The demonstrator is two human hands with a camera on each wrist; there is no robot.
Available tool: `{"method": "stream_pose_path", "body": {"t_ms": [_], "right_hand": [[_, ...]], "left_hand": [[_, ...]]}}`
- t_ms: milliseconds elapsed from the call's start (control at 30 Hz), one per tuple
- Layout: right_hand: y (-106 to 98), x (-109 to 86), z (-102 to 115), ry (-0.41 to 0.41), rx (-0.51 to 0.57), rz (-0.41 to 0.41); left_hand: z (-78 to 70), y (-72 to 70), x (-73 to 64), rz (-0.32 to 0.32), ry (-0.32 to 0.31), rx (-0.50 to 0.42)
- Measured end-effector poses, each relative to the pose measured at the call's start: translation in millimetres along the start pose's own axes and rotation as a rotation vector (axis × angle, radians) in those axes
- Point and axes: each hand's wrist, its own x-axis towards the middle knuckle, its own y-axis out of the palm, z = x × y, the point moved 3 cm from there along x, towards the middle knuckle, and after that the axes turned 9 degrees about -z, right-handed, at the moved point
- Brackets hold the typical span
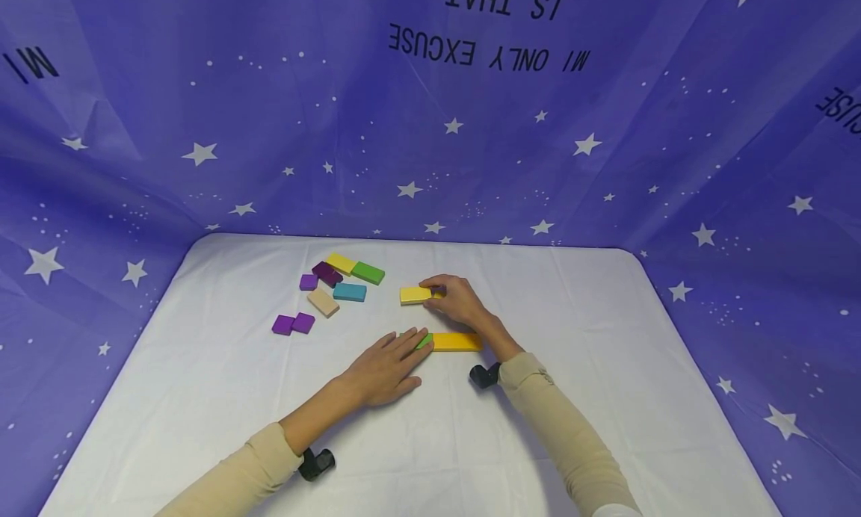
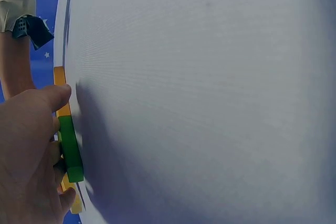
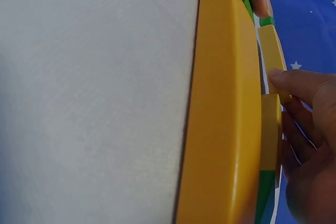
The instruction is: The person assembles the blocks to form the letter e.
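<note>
My left hand [image 1: 385, 367] lies with straight fingers over a green block [image 1: 425, 341], partly covering it. In the left wrist view, the green block's side shows below the fingers. End to end with it runs a longer orange block [image 1: 457, 342]. Farther back, my right hand [image 1: 457, 302] pinches a yellow block [image 1: 413, 296] between thumb and fingers, its left part sticking out. The right wrist view shows the thumb on the yellow block's near side [image 3: 271, 51]. Beside that, a second yellow block [image 3: 270, 129] and a green piece [image 3: 266, 192] stand close to the palm.
At the left back lie loose blocks: yellow [image 1: 341, 264], green [image 1: 368, 273], dark purple [image 1: 327, 273], teal [image 1: 350, 292], beige [image 1: 323, 302] and several small purple ones [image 1: 303, 323]. A white cloth [image 1: 222, 412] covers the table. Purple starry fabric [image 1: 377, 143] surrounds it.
</note>
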Motion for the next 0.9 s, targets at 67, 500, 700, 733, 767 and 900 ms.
{"method": "stream_pose_path", "body": {"t_ms": [67, 500, 700, 733, 767, 900], "right_hand": [[0.1, -0.1, 0.2, 0.005, -0.008, 0.004], [1.2, -0.8, -0.6, 0.01, -0.038, 0.032], [1.2, -0.5, -0.6, 0.014, -0.044, 0.051], [1.2, -0.4, -0.6, 0.013, -0.045, 0.051], [1.1, -0.3, -0.6, 0.012, -0.046, 0.051], [0.3, -0.4, 0.0, 0.011, -0.045, 0.058]], "left_hand": [[-0.1, 0.0, 0.1, -0.001, -0.001, -0.002], [0.1, 1.7, 0.4, 0.012, -0.01, -0.005], [-0.1, 1.3, 0.5, 0.021, -0.015, -0.003], [-0.2, 1.1, 0.5, 0.021, -0.015, -0.004], [-0.2, 1.0, 0.5, 0.021, -0.015, -0.004], [-0.2, 1.0, 0.6, 0.022, -0.016, -0.004]]}}
